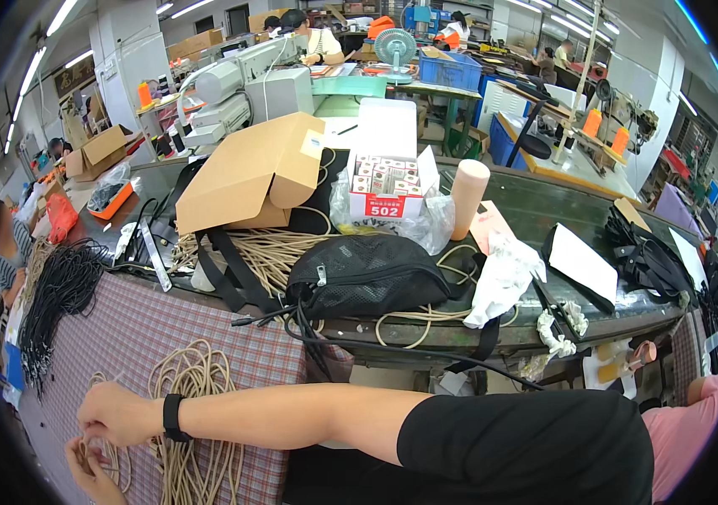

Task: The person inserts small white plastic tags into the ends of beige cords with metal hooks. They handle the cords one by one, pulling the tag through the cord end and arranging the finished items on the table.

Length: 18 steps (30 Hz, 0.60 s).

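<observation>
Your hands meet at the lower left of the frame, over the plaid cloth (165, 328) that covers the table there. Your right hand (113, 414), reaching across from the right with a black wristband (173, 417) on it, is curled closed on a strand of the beige round cord (195, 421). Your left hand (90, 468), just below it at the frame edge, pinches the same cord; how tightly, you cannot tell from this view.

The cord lies in loose overlapping loops on the cloth, right beside your wrist, with strands running down out of the lower edge. It looks smooth, soft and limp, and the loops cross each other in several places.

That crossing is the likely trouble. If you pull one strand quickly, it could drag neighbouring loops along and knot the pile. The bundle of thin black cords (60, 290), hanging at the left edge of the cloth, is near enough to get caught up if the beige loops slide that way. A second heap of beige cord (271, 252) lies on the dark worktop above, under the black mesh pouch (367, 273) and the brown cardboard box (249, 172); a stray end from there could be mistaken for yours.
</observation>
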Available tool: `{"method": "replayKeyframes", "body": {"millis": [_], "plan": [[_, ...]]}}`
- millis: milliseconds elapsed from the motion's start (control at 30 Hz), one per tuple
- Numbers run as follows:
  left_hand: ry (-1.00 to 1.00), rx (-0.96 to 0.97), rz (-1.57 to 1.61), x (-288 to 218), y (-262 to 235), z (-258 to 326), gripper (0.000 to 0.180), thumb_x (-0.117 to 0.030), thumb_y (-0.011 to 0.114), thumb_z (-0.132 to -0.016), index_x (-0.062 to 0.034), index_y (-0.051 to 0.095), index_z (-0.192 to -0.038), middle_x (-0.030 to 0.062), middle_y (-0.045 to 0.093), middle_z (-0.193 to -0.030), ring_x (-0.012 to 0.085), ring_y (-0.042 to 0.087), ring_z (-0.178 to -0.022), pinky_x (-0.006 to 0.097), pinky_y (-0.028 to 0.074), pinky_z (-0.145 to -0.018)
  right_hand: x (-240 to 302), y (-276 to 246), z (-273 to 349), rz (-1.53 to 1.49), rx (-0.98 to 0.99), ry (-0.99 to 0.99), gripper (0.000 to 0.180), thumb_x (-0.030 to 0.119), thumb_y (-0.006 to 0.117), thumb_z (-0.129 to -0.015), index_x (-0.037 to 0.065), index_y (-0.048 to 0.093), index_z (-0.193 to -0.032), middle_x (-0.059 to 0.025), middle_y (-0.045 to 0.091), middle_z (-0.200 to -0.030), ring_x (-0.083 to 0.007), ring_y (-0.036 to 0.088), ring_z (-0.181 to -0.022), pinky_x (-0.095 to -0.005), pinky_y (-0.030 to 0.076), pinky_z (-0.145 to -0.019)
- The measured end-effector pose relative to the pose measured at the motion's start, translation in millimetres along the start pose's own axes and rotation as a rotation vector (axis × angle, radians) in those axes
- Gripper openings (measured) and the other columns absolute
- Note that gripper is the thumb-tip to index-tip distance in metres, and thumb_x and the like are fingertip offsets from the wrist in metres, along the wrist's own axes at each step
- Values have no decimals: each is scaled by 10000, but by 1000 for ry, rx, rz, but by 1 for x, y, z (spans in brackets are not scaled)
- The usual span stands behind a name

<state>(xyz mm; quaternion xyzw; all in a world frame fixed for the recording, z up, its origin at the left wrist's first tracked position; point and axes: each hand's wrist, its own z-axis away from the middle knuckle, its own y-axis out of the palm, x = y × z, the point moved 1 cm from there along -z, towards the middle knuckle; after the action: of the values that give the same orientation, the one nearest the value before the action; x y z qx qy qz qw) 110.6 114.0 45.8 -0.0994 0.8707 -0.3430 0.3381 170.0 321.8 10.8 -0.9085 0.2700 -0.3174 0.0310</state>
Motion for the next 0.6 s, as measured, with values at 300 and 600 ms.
{"method": "replayKeyframes", "body": {"millis": [300,600], "plan": [[-68,188,-394,16,-69,-8,359,-242,702,-1074,113,727,-1125,237,742,-947,297,694,-862,446,558,-808,-22,-18,-7,1,-191,149,125,101,734,-909,30,632,-900,-172,674,-917,-425,655,-907,-516,506,-769],[-198,186,-355,116,-153,63,371,-223,714,-1067,146,706,-1106,238,735,-940,284,600,-834,442,523,-819,-32,-43,-6,74,-21,231,206,189,776,-917,25,651,-911,-147,712,-980,-377,694,-963,-495,536,-834]]}}
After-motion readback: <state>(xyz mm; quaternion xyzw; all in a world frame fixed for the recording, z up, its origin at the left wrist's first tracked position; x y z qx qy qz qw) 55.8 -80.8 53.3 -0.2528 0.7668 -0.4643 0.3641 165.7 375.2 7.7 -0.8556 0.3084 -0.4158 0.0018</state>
